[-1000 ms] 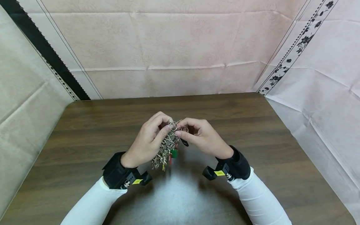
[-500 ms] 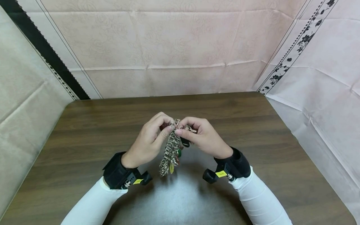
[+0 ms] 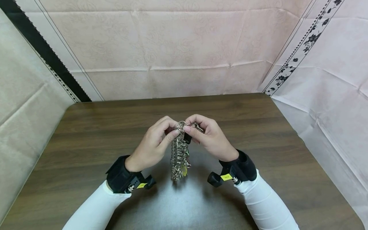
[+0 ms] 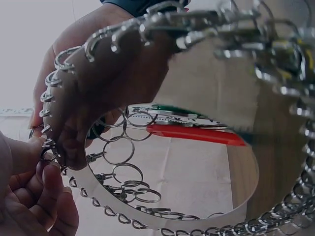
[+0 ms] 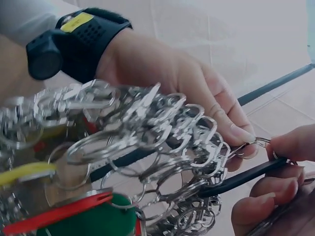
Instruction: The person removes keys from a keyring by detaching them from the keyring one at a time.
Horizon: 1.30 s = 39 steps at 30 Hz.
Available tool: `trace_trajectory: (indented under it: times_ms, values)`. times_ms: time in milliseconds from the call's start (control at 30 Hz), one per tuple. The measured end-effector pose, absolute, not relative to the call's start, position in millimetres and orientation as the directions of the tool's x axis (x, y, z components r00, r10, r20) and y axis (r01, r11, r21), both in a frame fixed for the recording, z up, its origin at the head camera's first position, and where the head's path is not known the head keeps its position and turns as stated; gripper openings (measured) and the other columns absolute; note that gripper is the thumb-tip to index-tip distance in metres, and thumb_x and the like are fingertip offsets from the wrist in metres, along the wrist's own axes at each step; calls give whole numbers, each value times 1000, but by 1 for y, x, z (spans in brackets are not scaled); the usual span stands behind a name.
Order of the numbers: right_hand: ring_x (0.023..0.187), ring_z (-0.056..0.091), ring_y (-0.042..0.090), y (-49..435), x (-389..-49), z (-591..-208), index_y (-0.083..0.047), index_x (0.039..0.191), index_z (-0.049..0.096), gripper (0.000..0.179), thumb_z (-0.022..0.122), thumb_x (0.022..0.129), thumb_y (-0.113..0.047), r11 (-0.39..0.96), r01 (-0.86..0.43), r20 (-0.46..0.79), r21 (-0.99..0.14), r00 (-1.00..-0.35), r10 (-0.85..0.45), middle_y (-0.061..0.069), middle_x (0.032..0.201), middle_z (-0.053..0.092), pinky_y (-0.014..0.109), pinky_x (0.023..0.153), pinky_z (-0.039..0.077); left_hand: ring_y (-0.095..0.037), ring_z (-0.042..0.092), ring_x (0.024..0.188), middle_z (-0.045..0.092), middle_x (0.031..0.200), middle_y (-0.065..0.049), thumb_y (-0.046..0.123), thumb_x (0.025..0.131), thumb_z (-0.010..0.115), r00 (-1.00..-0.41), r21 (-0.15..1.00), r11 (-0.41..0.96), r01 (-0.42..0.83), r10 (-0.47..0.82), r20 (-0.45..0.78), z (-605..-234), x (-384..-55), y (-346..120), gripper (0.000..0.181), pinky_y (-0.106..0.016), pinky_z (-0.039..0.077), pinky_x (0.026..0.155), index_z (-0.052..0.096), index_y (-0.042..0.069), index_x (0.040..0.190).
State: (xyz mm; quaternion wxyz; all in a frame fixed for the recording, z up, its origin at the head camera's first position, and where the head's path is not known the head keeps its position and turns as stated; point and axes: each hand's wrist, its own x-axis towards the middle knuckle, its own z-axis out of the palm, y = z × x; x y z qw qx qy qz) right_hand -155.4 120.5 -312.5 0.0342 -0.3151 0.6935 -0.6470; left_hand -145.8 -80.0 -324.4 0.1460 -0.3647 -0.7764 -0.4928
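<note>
A hanging bunch of silver split key rings and clips [image 3: 179, 156] dangles between the hands over the table. My left hand [image 3: 156, 140] pinches the bunch at its top, thumb against a ring. Beside it, my right hand [image 3: 211, 137] pinches a small ring and the end of a black strip-like tag [image 5: 246, 178]. Further clips [image 3: 198, 127] show at the right fingers. Among the rings hang a red tag [image 5: 59, 214], a green tag [image 5: 93, 221] and a yellow tag [image 5: 29, 172]. The left wrist view looks through the looped bunch, close up. The exact joint between the pinched rings is too small to tell.
A brown wooden table [image 3: 115, 131] lies beneath both hands. Pale cloth [image 3: 184, 48] hangs behind it and along both sides. Each wrist wears a black strap with a small camera, such as the right wrist camera [image 3: 215, 179].
The bunch has swung from slanting left to hanging nearly straight down and turned, with its green tag now mostly hidden. The right hand has risen slightly; both hands keep their pinch.
</note>
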Motion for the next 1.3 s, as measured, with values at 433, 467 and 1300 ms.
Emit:
trace_trajectory:
  times_ms: [433,467,1300]
  values:
    - [85,43,21,115,-155,-315,0,95,53,8,50,98,-7,-97,-604,570,-791,-670,-476,8,103,42,26,67,38,-11,47,77,49,85,1,16,97,54,-676,650,231,724,427,601,-327,-145,-76,7,-27,41,63,58,10,99]
    - [86,44,21,115,-155,-315,0,94,53,8,50,98,-7,-102,-612,579,-784,-663,-474,8,102,43,26,68,39,-10,47,76,49,85,1,16,97,55,-675,647,234,726,425,603,-327,-145,-76,7,-27,41,62,58,10,99]
    - [82,42,19,115,-155,-317,-3,97,54,5,51,97,-7,-156,-661,622,-734,-561,-545,8,97,43,28,65,36,-8,48,70,51,78,4,13,95,58,-652,606,247,756,365,665,-322,-143,-81,5,-25,43,57,61,12,91]
